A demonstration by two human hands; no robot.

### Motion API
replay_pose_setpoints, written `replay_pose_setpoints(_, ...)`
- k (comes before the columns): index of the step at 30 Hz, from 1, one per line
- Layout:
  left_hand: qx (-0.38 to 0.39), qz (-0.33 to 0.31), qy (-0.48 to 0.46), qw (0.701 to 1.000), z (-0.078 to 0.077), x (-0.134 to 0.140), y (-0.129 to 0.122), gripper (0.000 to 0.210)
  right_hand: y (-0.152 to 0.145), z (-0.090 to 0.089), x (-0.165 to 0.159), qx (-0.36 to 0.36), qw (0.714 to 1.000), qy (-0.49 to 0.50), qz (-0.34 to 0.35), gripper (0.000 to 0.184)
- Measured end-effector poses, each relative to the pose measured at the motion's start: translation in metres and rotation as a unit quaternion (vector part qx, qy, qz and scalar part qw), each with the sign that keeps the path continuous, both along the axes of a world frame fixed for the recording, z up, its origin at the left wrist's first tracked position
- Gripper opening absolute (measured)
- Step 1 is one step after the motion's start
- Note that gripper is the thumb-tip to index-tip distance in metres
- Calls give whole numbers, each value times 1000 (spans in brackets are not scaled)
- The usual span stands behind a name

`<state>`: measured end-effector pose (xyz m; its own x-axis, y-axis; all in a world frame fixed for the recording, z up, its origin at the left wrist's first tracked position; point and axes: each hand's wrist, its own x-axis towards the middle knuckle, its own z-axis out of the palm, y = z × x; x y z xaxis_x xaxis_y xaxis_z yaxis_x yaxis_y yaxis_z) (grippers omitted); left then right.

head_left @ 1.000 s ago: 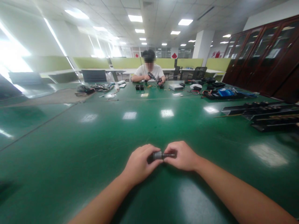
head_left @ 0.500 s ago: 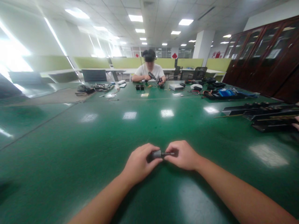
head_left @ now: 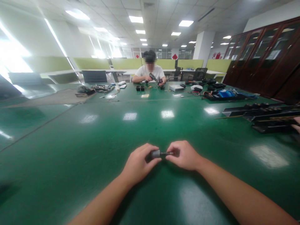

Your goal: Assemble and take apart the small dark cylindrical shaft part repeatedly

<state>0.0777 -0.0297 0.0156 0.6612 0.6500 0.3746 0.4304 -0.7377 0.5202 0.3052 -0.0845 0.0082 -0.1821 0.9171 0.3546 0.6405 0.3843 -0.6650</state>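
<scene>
In the head view my left hand (head_left: 139,161) is closed round a small grey metal cylinder (head_left: 155,154), thumb and fingers on its two sides. A thin dark shaft (head_left: 164,153) sticks out of the cylinder's right end. At the far end of that shaft, my right hand (head_left: 184,155) pinches it between thumb and fingers. The shaft's tip lies partly hidden inside the right hand. Cylinder and shaft lie level, low over the green tabletop (head_left: 112,140). Whether they are one piece or two, I cannot tell.
Across the table sits a person (head_left: 150,70) holding a power drill (head_left: 152,77), near black blocks (head_left: 140,88). Black metal channels (head_left: 269,114) lie at the right, with another person's hand (head_left: 297,124) there. A tool tray (head_left: 226,93) and a white box (head_left: 176,87) stand farther back.
My left hand has shifted slightly left with the cylinder. The gap between my hands is a little wider, and more bare shaft shows beside the cylinder.
</scene>
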Motion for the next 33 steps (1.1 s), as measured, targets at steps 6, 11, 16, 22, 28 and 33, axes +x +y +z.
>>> replay_pose_setpoints(6, 0, 6, 4, 1000, -1, -2, 1, 23, 1, 1, 0, -4, 1000, 6, -12, 5)
replay_pose_setpoints(11, -4, 12, 3, 1000, -2, -4, 3, 23, 2, 1, 1, -5, 1000, 14, -15, 5)
replay_pose_setpoints(16, 0, 12, 0, 1000, -3, -5, 3, 23, 2, 0, 3, 1, 1000, 4, -16, 6)
replay_pose_setpoints(22, 8, 14, 0, 1000, -1, -5, 4, 24, 2, 1, 3, 2, 1000, 5, -14, 5)
replay_pose_setpoints(28, 11, 12, -3, 1000, -2, -6, 5, 23, 1, 1, 3, 3, 1000, 8, -19, 5)
replay_pose_setpoints(33, 10, 17, 1, 1000, -2, -7, 6, 24, 2, 2, 3, 0, 1000, 7, -22, 6)
